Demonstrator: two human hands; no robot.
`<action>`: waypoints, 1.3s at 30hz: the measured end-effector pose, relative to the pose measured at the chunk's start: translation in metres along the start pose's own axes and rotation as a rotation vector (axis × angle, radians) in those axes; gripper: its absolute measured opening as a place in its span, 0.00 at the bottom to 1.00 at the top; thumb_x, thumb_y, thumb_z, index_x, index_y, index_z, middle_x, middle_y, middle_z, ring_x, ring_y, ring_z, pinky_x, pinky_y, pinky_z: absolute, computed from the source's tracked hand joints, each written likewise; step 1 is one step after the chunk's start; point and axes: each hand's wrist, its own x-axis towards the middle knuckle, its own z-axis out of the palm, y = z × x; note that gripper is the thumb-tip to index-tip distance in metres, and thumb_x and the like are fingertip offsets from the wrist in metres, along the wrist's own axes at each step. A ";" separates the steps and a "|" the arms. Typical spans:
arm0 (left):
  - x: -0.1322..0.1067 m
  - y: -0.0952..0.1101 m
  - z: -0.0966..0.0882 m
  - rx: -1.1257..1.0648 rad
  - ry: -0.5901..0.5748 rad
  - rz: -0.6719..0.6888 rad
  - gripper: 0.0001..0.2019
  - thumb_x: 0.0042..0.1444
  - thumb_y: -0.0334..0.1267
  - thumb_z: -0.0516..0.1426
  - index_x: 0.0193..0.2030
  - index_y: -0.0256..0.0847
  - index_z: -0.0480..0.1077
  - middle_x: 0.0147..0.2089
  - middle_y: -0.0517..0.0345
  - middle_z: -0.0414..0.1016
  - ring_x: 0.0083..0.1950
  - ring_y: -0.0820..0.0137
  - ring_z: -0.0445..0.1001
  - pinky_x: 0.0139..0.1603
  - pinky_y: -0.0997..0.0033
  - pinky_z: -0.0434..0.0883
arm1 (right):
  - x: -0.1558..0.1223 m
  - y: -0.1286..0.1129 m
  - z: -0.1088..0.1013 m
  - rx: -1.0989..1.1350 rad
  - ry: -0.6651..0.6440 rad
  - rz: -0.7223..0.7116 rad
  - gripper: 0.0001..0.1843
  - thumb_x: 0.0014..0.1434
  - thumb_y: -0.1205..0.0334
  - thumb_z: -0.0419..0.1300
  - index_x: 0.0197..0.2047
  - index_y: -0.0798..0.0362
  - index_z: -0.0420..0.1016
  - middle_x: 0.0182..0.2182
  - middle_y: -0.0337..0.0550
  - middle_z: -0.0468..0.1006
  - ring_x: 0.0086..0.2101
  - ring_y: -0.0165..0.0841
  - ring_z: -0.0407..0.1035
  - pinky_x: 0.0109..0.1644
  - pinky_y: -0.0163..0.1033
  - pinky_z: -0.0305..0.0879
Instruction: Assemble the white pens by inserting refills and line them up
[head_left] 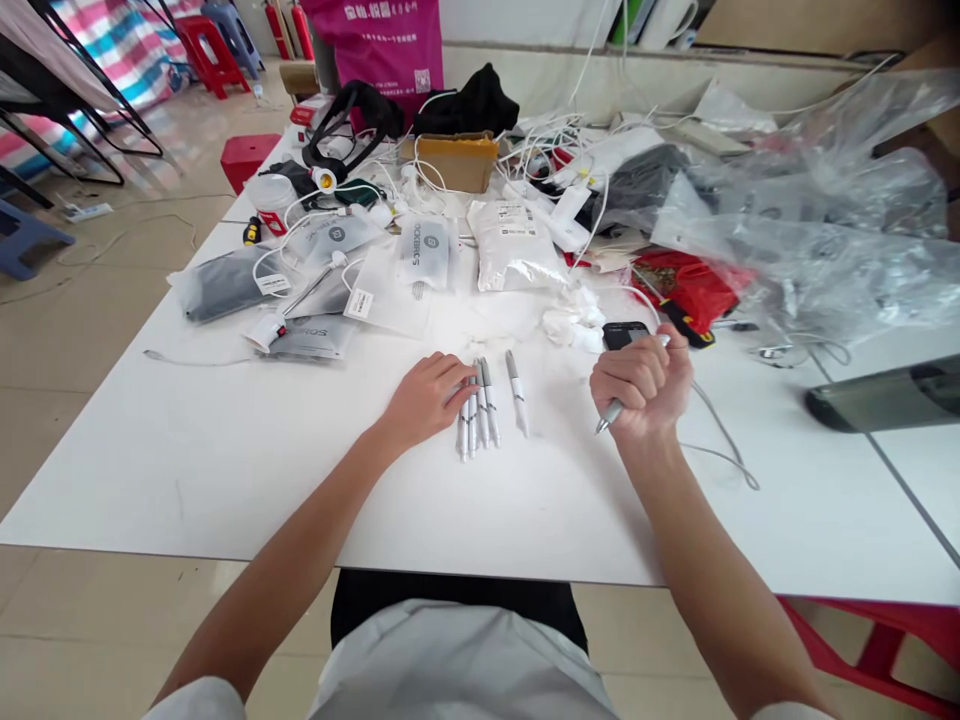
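**Q:** State the condition of the left hand.

**A:** The left hand lies low on the white table, open and holding nothing, with the fingers extended and slightly curved. Its fingertips touch the left side of a tight row of white pens with grey tips.

**Q:** State the condition of the right hand.

**A:** The right hand is raised above the table in a closed fist. It forms a narrow grip around a white pen, and the pen's grey tip projects from the fist toward the lower left.

**Q:** Locate the other pens.

**A:** The row lies flat on the table between the two hands. One separate pen lies just to the right of the row, not touching it.

**Q:** List the items near the right hand.

**A:** A black handheld device sits just beyond the fist, partly hidden by it. A screwdriver with a black and yellow handle lies at the edge of a red bag. A grey cable runs across the table to the right.

**Q:** List the items farther back.

**A:** Printed white packets, a cardboard box and clear plastic sheeting lie among tangled white cables.
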 end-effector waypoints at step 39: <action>0.002 0.002 -0.003 0.023 -0.025 -0.015 0.09 0.77 0.37 0.52 0.52 0.42 0.74 0.45 0.51 0.81 0.46 0.62 0.75 0.49 0.57 0.73 | 0.006 0.001 -0.010 -1.155 0.768 -0.348 0.33 0.63 0.42 0.63 0.21 0.49 0.48 0.20 0.35 0.41 0.24 0.33 0.35 0.29 0.45 0.52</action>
